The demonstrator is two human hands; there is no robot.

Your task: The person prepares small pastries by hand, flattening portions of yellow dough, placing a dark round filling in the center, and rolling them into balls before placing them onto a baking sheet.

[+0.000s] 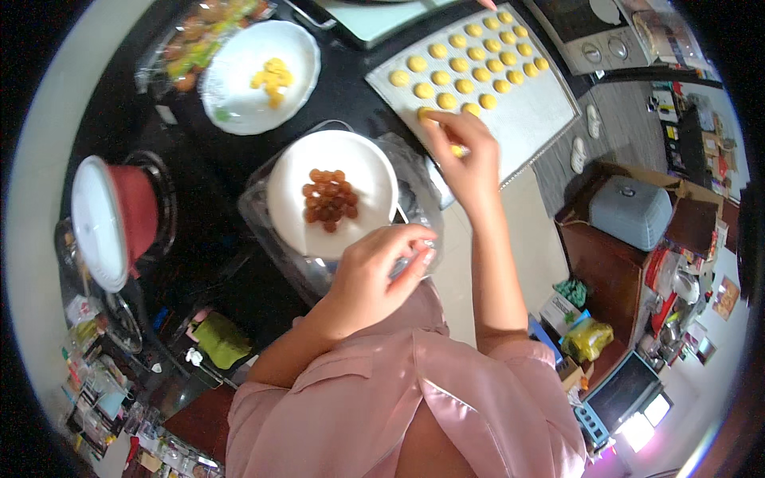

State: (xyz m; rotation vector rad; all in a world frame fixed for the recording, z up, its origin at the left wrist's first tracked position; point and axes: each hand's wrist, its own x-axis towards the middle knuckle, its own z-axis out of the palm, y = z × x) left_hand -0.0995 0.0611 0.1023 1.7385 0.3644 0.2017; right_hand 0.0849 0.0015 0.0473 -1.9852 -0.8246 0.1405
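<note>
Altogether, two hands (472,159) (374,271), one tray (530,119) of yellow rounds (480,74), two white dishes (291,211) (231,80).

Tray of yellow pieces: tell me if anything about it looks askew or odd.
The tray appears to jut past the dark counter at its near right side, over the floor, which looks precarious. No spill shows.

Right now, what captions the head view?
Right hand at yellow dough round on baking tray, left hand by white dish.

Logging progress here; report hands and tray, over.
Right hand at yellow round on tray, grip unclear. Left hand by white bowl of brown balls. Right hand hides part of tray.
</note>
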